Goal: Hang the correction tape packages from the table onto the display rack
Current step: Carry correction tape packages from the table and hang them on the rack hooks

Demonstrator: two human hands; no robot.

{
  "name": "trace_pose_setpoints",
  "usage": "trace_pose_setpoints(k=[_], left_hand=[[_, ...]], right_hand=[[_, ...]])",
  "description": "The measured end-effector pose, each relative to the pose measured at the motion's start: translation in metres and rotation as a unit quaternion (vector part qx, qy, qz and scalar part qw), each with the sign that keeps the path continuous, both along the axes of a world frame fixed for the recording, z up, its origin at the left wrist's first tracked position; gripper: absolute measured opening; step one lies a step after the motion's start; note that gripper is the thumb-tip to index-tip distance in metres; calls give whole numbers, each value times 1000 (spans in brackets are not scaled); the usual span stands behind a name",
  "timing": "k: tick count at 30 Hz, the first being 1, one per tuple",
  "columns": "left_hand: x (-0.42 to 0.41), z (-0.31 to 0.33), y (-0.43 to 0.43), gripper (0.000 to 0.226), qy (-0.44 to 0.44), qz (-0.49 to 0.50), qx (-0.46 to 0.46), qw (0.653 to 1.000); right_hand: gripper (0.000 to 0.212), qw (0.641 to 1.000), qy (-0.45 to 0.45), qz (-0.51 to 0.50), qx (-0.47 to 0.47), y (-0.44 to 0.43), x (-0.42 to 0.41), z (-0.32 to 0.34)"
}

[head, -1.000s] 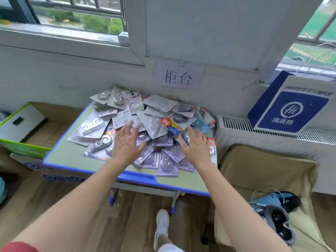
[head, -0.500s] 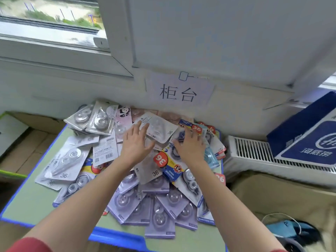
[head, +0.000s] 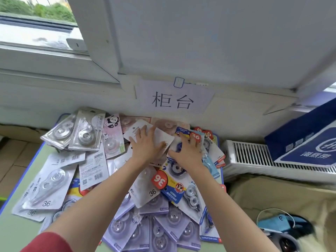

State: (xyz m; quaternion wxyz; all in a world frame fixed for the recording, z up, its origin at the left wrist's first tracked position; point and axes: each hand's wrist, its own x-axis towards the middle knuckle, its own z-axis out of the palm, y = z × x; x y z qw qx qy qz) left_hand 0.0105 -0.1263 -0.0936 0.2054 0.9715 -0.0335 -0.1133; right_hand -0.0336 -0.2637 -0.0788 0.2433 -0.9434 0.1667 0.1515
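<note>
a red sleeve (head: pixel 49 242) is showing at the lower left edge, above the bare green corner of the table (head: pixel 12 233). a pile of correction tape packages (head: pixel 94 166) is lying across the table, overlapping one another and reaching back to the wall. clear ones are sitting at the far left and purple ones at the near edge. a pink panda package (head: pixel 111 135) is lying just left of the left hand (head: pixel 145 146), which is resting palm down on a white package (head: pixel 164 138) near the back of the pile, its fingers (head: pixel 143 131) straight and slightly spread. beside it and almost touching, the right hand (head: pixel 187 153) is sitting on a blue package (head: pixel 179 144) with a red 36 sticker, fingers (head: pixel 192 142) bent, tips pressing down. whether they are gripping it is not clear. a paper sign (head: pixel 174 99) is hanging on the wall above both hands. further right, a white radiator (head: pixel 251 157) is standing beside the table, with a blue box (head: pixel 305 142) leaning on top.
</note>
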Motion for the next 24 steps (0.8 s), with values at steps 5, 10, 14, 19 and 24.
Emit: trace_pose_setpoints(k=[5, 10, 14, 19, 24], left_hand=[[-4, 0, 6, 58, -67, -48, -59, 995], [-10, 6, 8, 55, -93, -74, -111, 987], [-18, 15, 14, 54, -119, -90, -110, 983], [-39, 23, 32, 52, -157, -108, -90, 978], [-65, 27, 59, 52, -173, -105, -58, 978]], right_hand=[[75, 999, -49, -3, -17, -2, -4, 0], [77, 994, -98, 19, -45, -8, -13, 1], [78, 991, -131, 15, -40, -11, -22, 2], [79, 984, -169, 26, -50, -8, -34, 8], [80, 979, -190, 32, -69, 2, -59, 14]])
